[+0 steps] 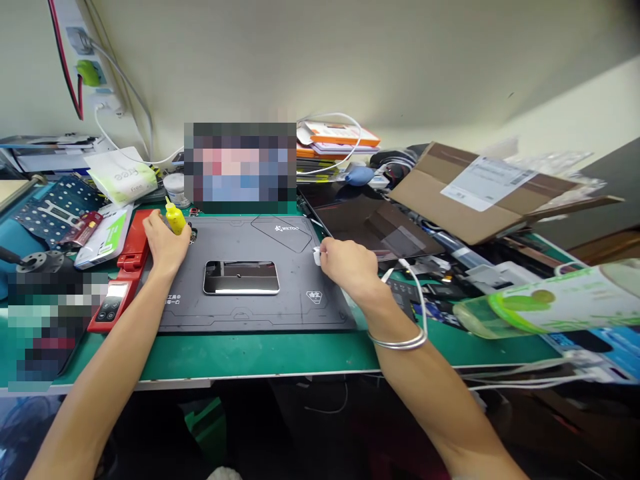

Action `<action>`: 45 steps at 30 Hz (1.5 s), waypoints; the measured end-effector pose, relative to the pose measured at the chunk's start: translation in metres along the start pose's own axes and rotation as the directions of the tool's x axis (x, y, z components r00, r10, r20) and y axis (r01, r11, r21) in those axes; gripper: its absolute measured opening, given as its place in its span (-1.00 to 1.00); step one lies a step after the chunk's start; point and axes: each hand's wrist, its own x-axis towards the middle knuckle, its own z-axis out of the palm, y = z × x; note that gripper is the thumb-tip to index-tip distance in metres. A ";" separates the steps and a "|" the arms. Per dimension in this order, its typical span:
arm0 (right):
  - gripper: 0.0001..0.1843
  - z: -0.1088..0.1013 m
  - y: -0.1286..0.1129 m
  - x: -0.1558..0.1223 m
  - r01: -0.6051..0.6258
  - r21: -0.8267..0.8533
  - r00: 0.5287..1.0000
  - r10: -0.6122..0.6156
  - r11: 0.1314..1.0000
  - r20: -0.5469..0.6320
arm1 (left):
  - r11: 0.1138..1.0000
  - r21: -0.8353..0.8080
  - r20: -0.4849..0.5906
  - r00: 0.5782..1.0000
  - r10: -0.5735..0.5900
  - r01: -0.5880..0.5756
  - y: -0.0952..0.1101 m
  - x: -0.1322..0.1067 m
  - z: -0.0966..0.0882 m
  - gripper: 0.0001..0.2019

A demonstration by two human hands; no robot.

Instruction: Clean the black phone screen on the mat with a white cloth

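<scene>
The left hand (pixel 167 245) is closed around a yellow squeeze bottle (pixel 175 219), which tilts with its pointed nozzle upward above the far left corner of a black WKTOO repair mat (pixel 255 303). The right hand (pixel 349 265) is closed at the fingertips on a small white part (pixel 317 257) at the mat's right edge. The exact type of this part cannot be determined from this view. A white cable (pixel 419 293) runs past the right wrist; whether it joins the part also cannot be determined. The mat lies on a green bench (pixel 260 353). A dark, glossy phone-shaped device (pixel 241 277) lies flat near the mat's centre, well apart from both hands. A red holder (pixel 131 260) stands just beside the mat's left edge, and a dark tablet (pixel 370 223) lies beyond the right hand. For a sound hold, grip the bottle by its body with the nozzle upward and clear of the mat. Pinch the white part with the fingertips only, so that the palm stays free of the cable. Hold both wrists clear of the device's glossy face to avoid marks or accidental contact.
</scene>
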 end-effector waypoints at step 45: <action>-0.84 0.012 -0.018 -0.021 0.742 0.447 0.594 -0.183 0.500 -0.783 | 0.682 -0.177 0.772 0.330 0.543 -0.709 0.034 -0.030 -0.055 -0.47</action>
